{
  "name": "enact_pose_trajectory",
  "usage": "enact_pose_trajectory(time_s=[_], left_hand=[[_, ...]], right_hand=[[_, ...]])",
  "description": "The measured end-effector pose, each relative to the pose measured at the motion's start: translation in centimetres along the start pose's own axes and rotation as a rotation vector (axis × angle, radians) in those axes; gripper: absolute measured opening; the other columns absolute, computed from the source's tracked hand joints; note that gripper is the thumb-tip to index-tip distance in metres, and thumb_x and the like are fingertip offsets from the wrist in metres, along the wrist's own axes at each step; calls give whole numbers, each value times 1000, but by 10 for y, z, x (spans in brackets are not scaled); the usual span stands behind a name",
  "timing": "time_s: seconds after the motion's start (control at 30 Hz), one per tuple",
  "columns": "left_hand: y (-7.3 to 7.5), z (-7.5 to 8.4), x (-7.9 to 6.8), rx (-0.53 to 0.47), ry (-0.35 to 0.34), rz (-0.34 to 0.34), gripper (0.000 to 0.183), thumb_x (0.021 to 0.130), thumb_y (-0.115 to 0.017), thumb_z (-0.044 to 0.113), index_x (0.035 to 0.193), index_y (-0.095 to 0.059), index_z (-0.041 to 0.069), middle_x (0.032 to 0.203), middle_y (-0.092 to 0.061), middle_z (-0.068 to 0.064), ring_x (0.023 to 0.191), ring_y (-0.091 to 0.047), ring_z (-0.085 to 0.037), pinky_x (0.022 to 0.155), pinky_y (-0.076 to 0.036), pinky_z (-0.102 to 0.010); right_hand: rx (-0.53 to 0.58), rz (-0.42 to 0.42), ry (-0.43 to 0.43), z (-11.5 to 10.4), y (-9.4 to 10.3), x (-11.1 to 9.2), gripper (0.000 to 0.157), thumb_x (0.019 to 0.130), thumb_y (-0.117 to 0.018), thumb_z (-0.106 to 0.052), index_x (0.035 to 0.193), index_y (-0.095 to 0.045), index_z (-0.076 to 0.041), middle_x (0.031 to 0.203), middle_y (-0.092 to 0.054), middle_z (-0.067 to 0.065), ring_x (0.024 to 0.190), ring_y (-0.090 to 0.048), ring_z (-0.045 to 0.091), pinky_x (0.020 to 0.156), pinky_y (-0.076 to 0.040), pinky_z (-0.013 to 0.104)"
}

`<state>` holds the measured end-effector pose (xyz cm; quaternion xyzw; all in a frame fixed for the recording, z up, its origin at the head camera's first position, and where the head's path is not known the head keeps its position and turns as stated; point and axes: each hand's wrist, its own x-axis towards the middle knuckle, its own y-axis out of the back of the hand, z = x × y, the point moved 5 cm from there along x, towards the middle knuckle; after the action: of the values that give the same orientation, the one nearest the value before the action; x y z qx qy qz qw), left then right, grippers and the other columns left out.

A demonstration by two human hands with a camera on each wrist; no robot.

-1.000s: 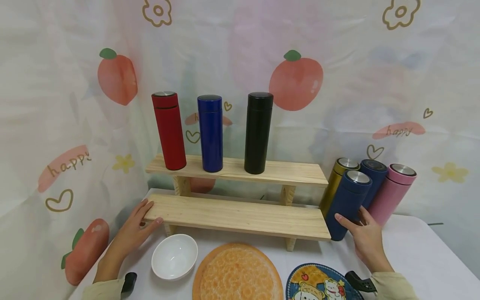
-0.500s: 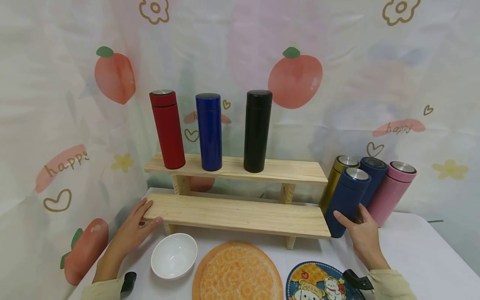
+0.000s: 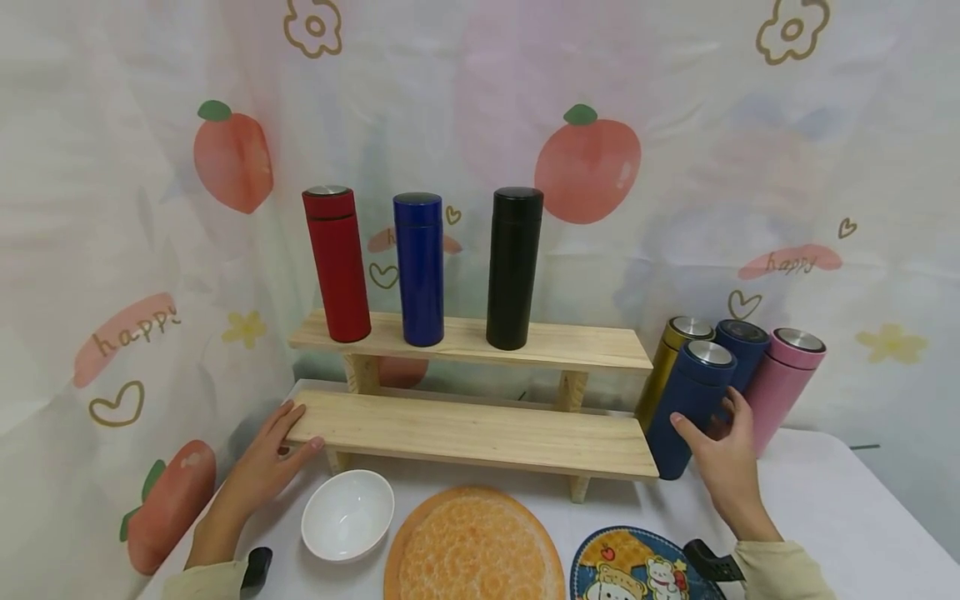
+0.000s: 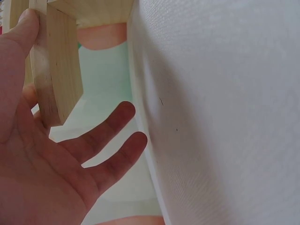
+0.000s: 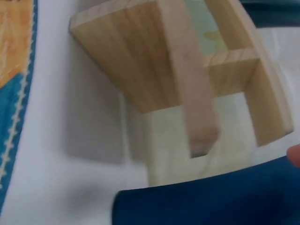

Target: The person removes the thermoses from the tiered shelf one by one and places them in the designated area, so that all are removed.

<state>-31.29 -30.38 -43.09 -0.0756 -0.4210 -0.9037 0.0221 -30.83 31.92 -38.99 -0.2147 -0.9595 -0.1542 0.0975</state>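
Observation:
My left hand [image 3: 262, 462] grips the left end of the lower shelf of a two-tier wooden stand [image 3: 480, 433]. In the left wrist view the thumb lies over the board [image 4: 51, 61] and two fingers stretch out beneath it. At the stand's right end, my right hand [image 3: 727, 467] holds a navy thermos [image 3: 690, 400] with a silver lid top, thumb on its front and fingers round its far side. The right wrist view shows this navy thermos [image 5: 211, 199] beside the stand, with one fingertip at the edge. Gold [image 3: 663, 367], dark blue [image 3: 742, 346] and pink [image 3: 787, 375] thermoses stand close behind it.
Red [image 3: 339, 267], blue [image 3: 420, 271] and black [image 3: 514, 271] thermoses stand on the upper shelf. In front are a white bowl [image 3: 347, 517], a round orange-brown mat [image 3: 474, 550] and a blue cartoon mat [image 3: 645, 571]. A printed cloth hangs behind.
My right hand's fingers have shifted slightly higher on the navy thermos, which stays beside the stand. My left hand keeps its place on the lower shelf; the head view has tilted a little.

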Motion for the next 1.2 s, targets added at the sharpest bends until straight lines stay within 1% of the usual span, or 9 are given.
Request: enact_pose_trajectory(time_s=[0.17,0.23,0.3,0.53,0.67,0.77,0.9,1.0,1.2], left_hand=[[-1,1,-1,-13,1,-2,90,104,-66,52,165,-29,-2,173,-13,-30,145,-41,-54,112,-45,-64],[-1,1,-1,-16,-2,1,89,105,-67,51,165,-29,-2,173,-13,-30,145,-41,-54,112,-45,-64],[-1,1,-2,-15,-3,2,89,105,-67,51,165,-30,-3,173,-14,-30,146,-40,-54,112,-46,-63],[-1,1,-1,-4,4,-6,90,105,-65,53,165,-29,-2,173,-13,-30,144,-43,-53,111,-47,-63],[0,3,-2,-4,2,-4,90,105,-65,53,165,-29,-2,173,-13,-30,144,-43,-54,111,-47,-63],[0,3,-3,-6,0,1,88,105,-66,52,165,-30,-2,173,-13,-30,144,-43,-53,111,-47,-62],[-1,2,-4,-10,1,3,88,105,-66,51,165,-30,-1,173,-13,-29,144,-43,-53,112,-46,-62],[-1,1,-3,-13,-2,6,88,105,-66,52,165,-30,-1,173,-14,-29,145,-43,-53,112,-46,-62],[-1,1,-2,-8,-7,14,87,105,-67,51,165,-31,-1,174,-14,-28,144,-44,-53,111,-47,-62]], right_hand=[[2,50,89,-21,4,-5,96,104,-68,-21,173,-2,-15,178,-8,15,161,-16,41,129,-18,57],[-13,81,142,-30,4,-7,95,103,-68,-19,173,-5,-16,178,-8,12,162,-15,36,130,-16,52],[-33,112,204,-39,4,-10,94,102,-68,-17,173,-8,-15,177,-9,11,162,-14,33,130,-15,51],[-90,203,421,-59,0,-12,91,95,-70,-11,171,-19,-6,177,-8,18,162,-9,34,129,-8,59],[-106,233,509,-69,-3,-11,90,93,-72,-10,169,-25,-3,176,-12,19,162,-11,33,129,-8,60],[-113,244,538,-78,-7,-10,89,93,-72,-11,169,-26,-4,176,-13,19,162,-12,30,129,-10,58],[-92,262,532,-91,-10,-7,89,95,-72,-13,170,-25,-7,177,-13,14,162,-12,25,130,-11,49],[-79,291,549,-100,-12,-3,88,95,-73,-13,170,-27,-7,177,-14,10,162,-13,23,130,-12,43],[-26,302,623,-117,-20,4,87,94,-73,-9,169,-29,-8,177,-16,8,163,-12,23,129,-12,37]])
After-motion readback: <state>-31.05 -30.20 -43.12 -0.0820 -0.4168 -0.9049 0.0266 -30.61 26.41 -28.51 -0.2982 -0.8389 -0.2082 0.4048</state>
